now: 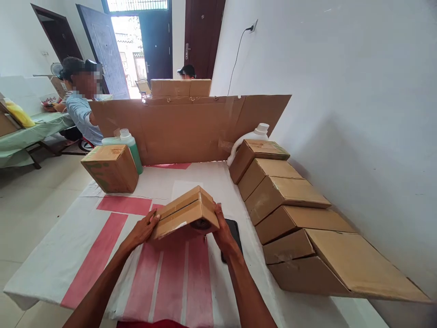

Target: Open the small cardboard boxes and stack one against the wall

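— Which way is the thing lying?

— I see a small brown cardboard box (186, 212), sealed with clear tape, held just above the middle of the bench (51, 259), which is covered in a white cloth with red stripes. Its long axis runs left to right and slightly away, the right end farther from me and raised; the taped top face tilts toward the bench's far edge. There is a dark round mark on its near face that I cannot make out.

— Any containers, and what's in them?

— A row of closed brown cardboard boxes (290, 214) runs along the bench's right edge against the wall, leaning on one another; their contents are hidden. One more closed brown box (111, 168) sits at the far left corner, with a green plastic bottle (131, 148) just behind it. A white plastic jug (254, 134) stands at the far right corner, before a cardboard screen (184, 127).

— And the hands?

— My left hand (143, 230) is pressed flat against the box's left end, fingers together. My right hand (223, 232) grips the right end, fingers curled round it, over a black phone (235, 230) lying on the bench. Both are clamped on the box.
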`<state>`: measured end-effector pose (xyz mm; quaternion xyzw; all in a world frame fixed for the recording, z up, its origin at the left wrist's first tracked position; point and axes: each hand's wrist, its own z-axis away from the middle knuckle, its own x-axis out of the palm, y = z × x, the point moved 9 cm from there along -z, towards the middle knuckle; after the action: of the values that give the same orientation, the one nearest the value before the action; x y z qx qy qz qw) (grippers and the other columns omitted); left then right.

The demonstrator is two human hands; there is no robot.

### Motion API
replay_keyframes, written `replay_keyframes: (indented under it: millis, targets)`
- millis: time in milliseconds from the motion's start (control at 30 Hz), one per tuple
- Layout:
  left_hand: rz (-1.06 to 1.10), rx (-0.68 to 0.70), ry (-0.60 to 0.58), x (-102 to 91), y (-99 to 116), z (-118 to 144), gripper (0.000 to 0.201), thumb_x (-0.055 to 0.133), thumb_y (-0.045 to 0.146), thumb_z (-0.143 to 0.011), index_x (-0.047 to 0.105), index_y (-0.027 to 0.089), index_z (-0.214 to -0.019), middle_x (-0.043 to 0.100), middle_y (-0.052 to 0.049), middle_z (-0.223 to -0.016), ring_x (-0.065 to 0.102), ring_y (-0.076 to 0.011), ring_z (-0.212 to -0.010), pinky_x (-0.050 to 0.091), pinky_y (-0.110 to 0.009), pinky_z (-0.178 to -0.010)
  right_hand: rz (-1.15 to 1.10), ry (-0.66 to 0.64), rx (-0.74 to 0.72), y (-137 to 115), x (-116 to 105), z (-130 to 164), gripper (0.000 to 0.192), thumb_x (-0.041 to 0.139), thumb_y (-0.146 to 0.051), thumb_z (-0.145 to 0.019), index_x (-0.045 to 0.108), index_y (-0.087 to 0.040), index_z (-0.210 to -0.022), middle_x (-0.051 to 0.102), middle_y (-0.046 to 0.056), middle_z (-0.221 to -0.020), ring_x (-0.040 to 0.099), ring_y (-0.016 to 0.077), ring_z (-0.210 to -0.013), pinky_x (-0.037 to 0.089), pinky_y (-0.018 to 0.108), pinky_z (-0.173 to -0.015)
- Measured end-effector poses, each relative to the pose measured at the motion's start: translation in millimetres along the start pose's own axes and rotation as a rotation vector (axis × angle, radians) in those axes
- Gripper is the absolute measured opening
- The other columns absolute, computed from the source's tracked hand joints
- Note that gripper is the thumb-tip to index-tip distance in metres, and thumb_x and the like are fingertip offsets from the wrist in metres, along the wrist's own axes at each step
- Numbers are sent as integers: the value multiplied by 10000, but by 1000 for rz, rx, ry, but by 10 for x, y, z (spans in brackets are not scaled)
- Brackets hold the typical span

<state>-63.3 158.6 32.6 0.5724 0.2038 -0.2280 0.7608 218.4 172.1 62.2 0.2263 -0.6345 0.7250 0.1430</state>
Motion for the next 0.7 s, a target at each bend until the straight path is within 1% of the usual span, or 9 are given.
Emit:
replay_keyframes:
  millis: [133,200,267,333,433,500,567,633,700]
  targets:
    - [97,-19,-77,271,49,287,757,400,791,-849,640,205,-1263,709,-138,-1282,637,-346,-1209,455,-464,-1066,-225,6,55,43,118,21,809,606,-935,-637,796,-247,-1018,808,62,-1035,668,339,-1202,534,460,-1028]
    - [165,-44,-109,462,51,464,716,372,805,-853,643,212,-1147,735,-115,-1156,683,-306,-1083,527,-425,-950,-276,31,9,25,171,64,870,582,-964,-613,786,-247,-1061,808,80,-1042,647,360,-1234,528,488,-1032]
    - [238,-101,-159,678,20,650,702,343,831,-850,613,216,-1055,734,-81,-960,718,-253,-841,575,-366,-732,-245,63,-44,8,223,125,931,531,-984,-627,753,-248,-1152,799,100,-1075,625,372,-1263,516,519,-1038]
    - [303,-163,-221,874,-27,823,706,333,864,-830,576,217,-976,677,-31,-779,663,-191,-580,525,-296,-520,-132,65,-80,-4,294,193,936,524,-965,-661,703,-256,-1246,780,113,-1137,600,376,-1296,509,535,-1040]
    - [360,-213,-302,1020,-98,997,726,380,903,-783,568,209,-880,594,12,-641,558,-144,-409,425,-245,-381,22,6,-111,-27,416,271,839,643,-812,-737,589,-275,-1379,713,105,-1300,572,360,-1333,509,510,-1048]
    - [356,-218,-313,971,-141,1024,730,455,903,-756,599,191,-827,566,15,-582,536,-147,-378,395,-243,-354,48,-44,-85,-4,480,294,785,687,-693,-778,530,-271,-1421,654,97,-1394,568,346,-1337,509,481,-1055]
    - [333,-216,-256,801,-163,973,763,470,903,-755,649,170,-866,599,-14,-616,558,-161,-405,408,-259,-367,46,-79,-10,86,527,304,715,653,-642,-832,522,-245,-1411,640,103,-1407,594,336,-1302,523,462,-1033]
    - [347,-164,-122,551,-89,860,819,423,887,-803,676,169,-1105,703,-100,-893,684,-210,-631,527,-300,-509,34,-78,48,200,556,318,641,604,-630,-879,537,-228,-1375,663,109,-1367,639,323,-1231,544,446,-990]
    - [409,-40,-8,352,106,738,825,402,837,-866,542,241,-1420,612,-158,-1363,691,-285,-1091,589,-379,-832,13,-60,64,315,588,343,576,597,-612,-901,557,-228,-1328,681,106,-1326,672,307,-1158,557,428,-949]
